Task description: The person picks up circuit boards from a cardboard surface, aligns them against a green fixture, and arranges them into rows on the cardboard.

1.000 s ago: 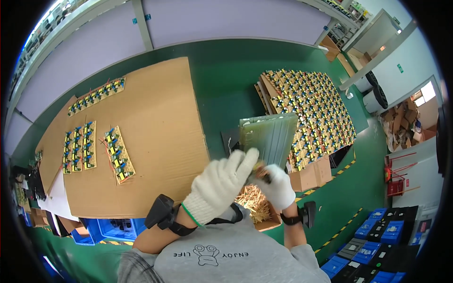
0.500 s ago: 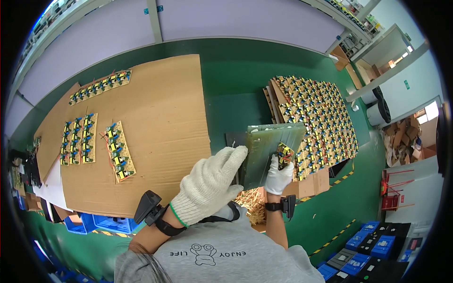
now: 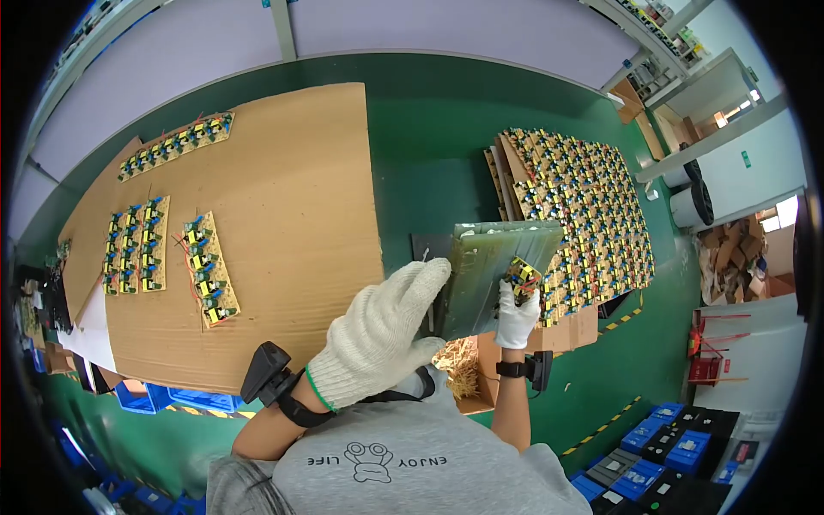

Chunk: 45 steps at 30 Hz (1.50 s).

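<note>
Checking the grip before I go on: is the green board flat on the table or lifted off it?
Lifted. The green board is tilted up between the left hand and right hand, clear of the green table.

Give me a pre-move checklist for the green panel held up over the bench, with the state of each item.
1. Left hand on the green circuit board panel: ok, gloved fingers rest along its left edge.
2. Right hand on the panel: ok, it grips near the right edge, beside a yellow component.
3. Panel lifted off the green bench: ok, held tilted above it.
4. Stack of populated boards lying apart from the panel: cannot tell, the panel overlaps it in view.
5. Cardboard sheet has bare area: ok, board strips lie only toward its left.
6. Firmness of either grip: cannot tell.
</note>
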### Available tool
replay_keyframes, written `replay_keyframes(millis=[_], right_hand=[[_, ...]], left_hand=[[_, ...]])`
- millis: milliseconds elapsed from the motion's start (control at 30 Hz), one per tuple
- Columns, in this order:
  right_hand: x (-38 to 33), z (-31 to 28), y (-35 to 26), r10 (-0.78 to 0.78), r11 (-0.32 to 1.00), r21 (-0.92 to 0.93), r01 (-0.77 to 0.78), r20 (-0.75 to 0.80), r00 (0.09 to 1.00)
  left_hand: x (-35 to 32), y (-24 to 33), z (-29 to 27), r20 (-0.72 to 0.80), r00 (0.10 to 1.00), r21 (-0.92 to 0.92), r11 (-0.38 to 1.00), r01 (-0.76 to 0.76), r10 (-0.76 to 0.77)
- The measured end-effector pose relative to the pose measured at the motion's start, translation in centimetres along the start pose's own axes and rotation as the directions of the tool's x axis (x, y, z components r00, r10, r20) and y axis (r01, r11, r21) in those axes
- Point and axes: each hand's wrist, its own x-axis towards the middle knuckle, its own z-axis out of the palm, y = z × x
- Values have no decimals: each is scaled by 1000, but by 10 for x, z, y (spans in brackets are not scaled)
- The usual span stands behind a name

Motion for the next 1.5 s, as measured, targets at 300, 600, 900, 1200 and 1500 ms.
replay_keyframes(millis=[300, 600, 900, 1200, 1500], right_hand=[[15, -14, 16, -269, 898, -351, 265, 37, 962], [4, 2, 1, -125, 708, -706, -11, -140, 982], [-4, 7, 33, -97, 875, -484, -15, -206, 974], [-19, -18, -86, 23, 957, -265, 116, 470, 882], [-32, 31, -148, -288, 916, -35, 399, 634, 717]], left_hand=[[-2, -1, 6, -18, 998, -89, 994, -64, 63], [-12, -1, 3, -43, 997, -67, 995, -70, 67], [-19, -1, 1, -86, 994, -146, 987, -73, 61], [-17, 6, -11, -141, 988, -135, 987, -85, 66], [-24, 14, -17, -326, 926, -398, 916, 48, -190]])
